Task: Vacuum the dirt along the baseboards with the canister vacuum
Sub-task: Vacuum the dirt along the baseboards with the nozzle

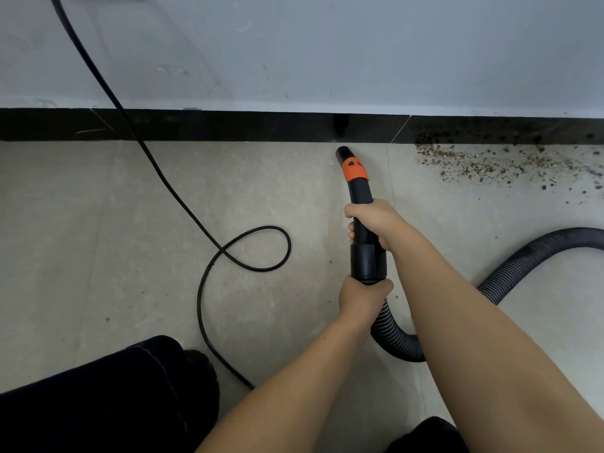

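A black vacuum nozzle [359,188] with an orange band points at the black baseboard [228,125], its tip just short of it. My right hand [376,222] grips the nozzle tube in the middle. Further back, my left hand [362,297] grips the ribbed hose where it joins the tube's cuff. The ribbed black hose [523,259] loops under my right arm and runs off to the right. Brown and black dirt [483,165] lies scattered on the floor along the baseboard, to the right of the nozzle tip. The canister is out of view.
A black power cord [170,188] comes down the grey wall, crosses the baseboard and loops on the beige tile floor left of the nozzle. My dark-trousered knees [98,397] fill the bottom left and bottom centre.
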Action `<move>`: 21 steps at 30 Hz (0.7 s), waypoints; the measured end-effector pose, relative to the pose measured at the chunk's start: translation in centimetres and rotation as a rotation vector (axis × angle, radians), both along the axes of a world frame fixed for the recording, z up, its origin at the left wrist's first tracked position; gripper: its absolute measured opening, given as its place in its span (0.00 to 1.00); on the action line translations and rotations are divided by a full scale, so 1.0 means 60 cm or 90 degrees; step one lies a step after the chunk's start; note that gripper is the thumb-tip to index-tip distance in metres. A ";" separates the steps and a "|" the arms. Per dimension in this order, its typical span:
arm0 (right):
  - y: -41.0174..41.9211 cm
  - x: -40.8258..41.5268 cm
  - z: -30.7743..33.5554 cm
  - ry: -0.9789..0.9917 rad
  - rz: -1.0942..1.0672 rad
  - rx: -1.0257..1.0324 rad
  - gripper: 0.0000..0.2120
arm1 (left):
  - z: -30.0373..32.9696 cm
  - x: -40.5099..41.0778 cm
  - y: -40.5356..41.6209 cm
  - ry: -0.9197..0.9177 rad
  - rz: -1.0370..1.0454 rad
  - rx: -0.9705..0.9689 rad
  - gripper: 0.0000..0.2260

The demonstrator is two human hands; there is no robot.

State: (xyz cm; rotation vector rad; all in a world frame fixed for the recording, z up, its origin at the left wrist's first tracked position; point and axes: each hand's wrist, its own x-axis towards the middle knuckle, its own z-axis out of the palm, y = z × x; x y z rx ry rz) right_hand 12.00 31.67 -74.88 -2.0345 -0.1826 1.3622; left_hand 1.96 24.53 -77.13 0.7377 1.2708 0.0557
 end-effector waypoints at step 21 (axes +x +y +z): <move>0.028 0.014 0.006 -0.096 -0.021 -0.093 0.06 | 0.010 0.027 0.019 0.009 -0.035 -0.088 0.13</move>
